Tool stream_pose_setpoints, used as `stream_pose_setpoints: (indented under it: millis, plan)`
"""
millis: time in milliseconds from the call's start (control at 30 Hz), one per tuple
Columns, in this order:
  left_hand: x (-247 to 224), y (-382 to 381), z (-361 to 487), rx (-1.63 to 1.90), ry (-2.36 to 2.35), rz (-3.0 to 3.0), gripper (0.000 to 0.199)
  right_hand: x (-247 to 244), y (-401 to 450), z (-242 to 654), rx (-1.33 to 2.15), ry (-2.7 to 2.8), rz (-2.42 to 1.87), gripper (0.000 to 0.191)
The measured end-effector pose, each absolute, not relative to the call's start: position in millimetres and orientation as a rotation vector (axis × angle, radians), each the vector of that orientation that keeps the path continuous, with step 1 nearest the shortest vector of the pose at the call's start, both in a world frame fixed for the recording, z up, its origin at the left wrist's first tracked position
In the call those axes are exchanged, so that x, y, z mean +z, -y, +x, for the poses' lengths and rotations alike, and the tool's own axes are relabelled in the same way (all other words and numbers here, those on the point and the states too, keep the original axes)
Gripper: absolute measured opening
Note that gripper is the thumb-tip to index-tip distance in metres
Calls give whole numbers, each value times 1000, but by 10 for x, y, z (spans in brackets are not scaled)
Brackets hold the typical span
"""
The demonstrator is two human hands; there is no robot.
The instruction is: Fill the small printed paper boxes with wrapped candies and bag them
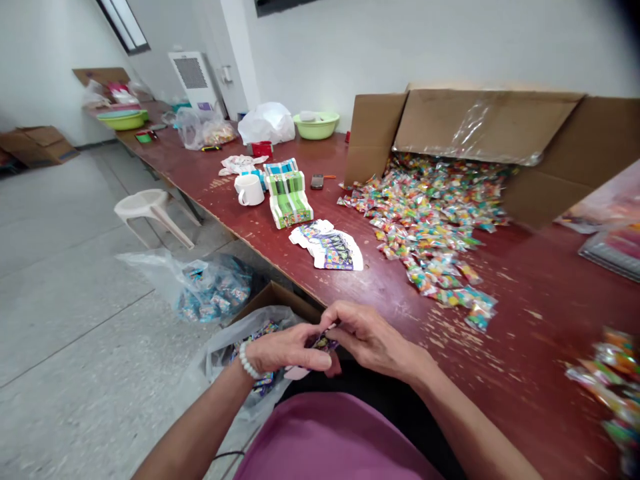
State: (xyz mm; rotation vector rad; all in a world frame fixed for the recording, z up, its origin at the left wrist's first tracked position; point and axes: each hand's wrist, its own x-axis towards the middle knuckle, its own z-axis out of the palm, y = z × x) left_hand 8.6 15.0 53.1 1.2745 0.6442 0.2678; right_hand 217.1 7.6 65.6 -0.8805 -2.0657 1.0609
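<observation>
Printed carton [325,343], small; left hand [290,348], right hand [369,337]: fingers of both nearly closed, gripping it; light, even pressure should keep its edges crisp

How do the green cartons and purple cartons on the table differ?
The green cartons have green and white stripes; the purple cartons, purple print on white. The green cartons sit stacked beside the mug; the purple cartons lie spread nearer the right hand. Both rest on the table.
</observation>
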Motion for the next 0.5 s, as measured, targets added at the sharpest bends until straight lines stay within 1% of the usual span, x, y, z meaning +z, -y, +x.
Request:
stream_pose_setpoints:
  millis: [33, 100, 133, 233, 300, 400, 500]
  plan:
    - [468, -127, 127, 229, -556, 1173, 39, 670, -53, 2154, 1117, 2024, -870, 10]
    - [334, -60, 195, 260, -499, 976, 44, 659, -27, 2156, 1186, 1906, -889, 7]
    - [280, -22, 219, 310, -502, 901, 46, 636, -19, 2170, 1204, 1837, -912, 12]
    - [221, 75, 260, 474, -558, 772, 52, 522, 9, 2221, 1266, 1627, -981, 42]
    - [242, 109, 274, 539, -615, 740, 45, 434, 37, 2234, 1348, 1503, -994, 53]
    - [288, 133, 309, 595, -705, 783, 38, 334, 93, 2204, 1472, 1349, -953, 51]
    - [304, 143, 385, 667, -837, 820, 39, 288, 149, 2131, 1600, 1253, -926, 34]
